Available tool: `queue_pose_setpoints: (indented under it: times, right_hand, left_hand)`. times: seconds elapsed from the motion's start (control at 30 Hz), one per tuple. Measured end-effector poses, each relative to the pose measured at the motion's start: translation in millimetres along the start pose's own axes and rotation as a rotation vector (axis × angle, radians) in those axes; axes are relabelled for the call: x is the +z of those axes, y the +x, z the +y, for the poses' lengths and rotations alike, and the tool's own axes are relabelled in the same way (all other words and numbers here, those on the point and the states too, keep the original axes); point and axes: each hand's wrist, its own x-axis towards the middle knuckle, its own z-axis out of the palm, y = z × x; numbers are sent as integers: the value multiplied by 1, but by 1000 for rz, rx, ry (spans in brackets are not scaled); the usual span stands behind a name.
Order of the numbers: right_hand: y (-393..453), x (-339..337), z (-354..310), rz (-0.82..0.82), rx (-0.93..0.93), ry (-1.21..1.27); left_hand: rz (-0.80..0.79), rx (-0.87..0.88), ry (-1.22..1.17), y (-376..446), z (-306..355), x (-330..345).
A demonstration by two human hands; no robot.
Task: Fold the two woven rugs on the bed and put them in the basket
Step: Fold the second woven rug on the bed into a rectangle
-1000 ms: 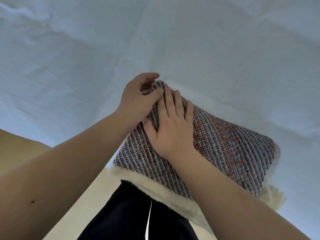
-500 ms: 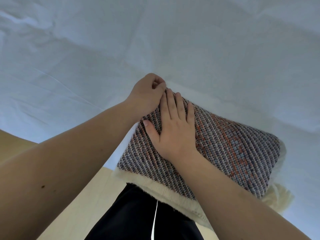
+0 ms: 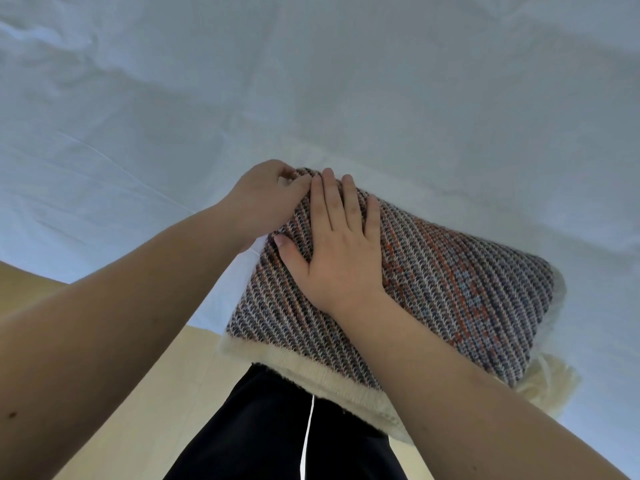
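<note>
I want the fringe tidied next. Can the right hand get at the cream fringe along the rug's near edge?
Probably yes: the right hand lies flat on the folded rug, and the fringe shows uncovered just behind its wrist.

Both forearms reach forward side by side. The right hand (image 3: 337, 251) lies flat, fingers straight and together, thumb spread — the left hand (image 3: 266, 199) is curled, fingertips pinching beside it.

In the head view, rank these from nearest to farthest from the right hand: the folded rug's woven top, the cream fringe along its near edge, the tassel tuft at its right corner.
1. Woven top: the right hand lies flat on it, towards its far left corner.
2. Cream fringe: along the near edge, below the hand.
3. Tassel tuft: farthest, at the right corner.
</note>
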Motion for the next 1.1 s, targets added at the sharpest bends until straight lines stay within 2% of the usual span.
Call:
queue_pose_setpoints:
  times: [0.07, 0.13, 0.3, 0.37, 0.47, 0.53, 0.6, 0.63, 0.7, 0.77, 0.93, 1.0, 1.1]
  right_hand:
    - [1, -2, -1, -9, 5, 7]
    - [2, -2, 0, -16, -3, 6]
    - [-17, -1, 17, 32, 12, 18]
    - [-22, -2, 20, 47, 29, 47]
    - [-18, -11, 19, 15, 0, 157]
    - [-20, -22, 28, 51, -26, 255]
    - [-35, -29, 48, 117, 67, 250]
    - [-45, -29, 60, 118, 135, 176]
    - [-70, -23, 86, 64, 226, 20]
    - [-88, -14, 107, 12, 262, -32]
    - [-97, -12, 122, 44, 353, -5]
    - [-100, -14, 126, 87, 360, 30]
    - [-108, -13, 138, 146, 386, 71]
  left_hand:
    - [60, 36, -58, 1, 1, 2]
    - [195, 76, -105, 3, 0, 6]
    - [386, 267, 121, -11, -5, 23]
    - [432, 374, 299, -22, -3, 31]
    - [346, 578, 505, -43, 7, 45]
    - [184, 619, 424, -55, 9, 55]
    - [67, 628, 410, -56, 0, 61]
    - [49, 656, 533, -54, -8, 61]
    - [23, 740, 926, -43, -32, 59]
    - [-2, 752, 1143, -34, -43, 62]
    - [123, 733, 1225, -44, -25, 73]
    - [146, 823, 1212, -58, -5, 92]
    - [27, 1030, 1197, -64, 9, 132]
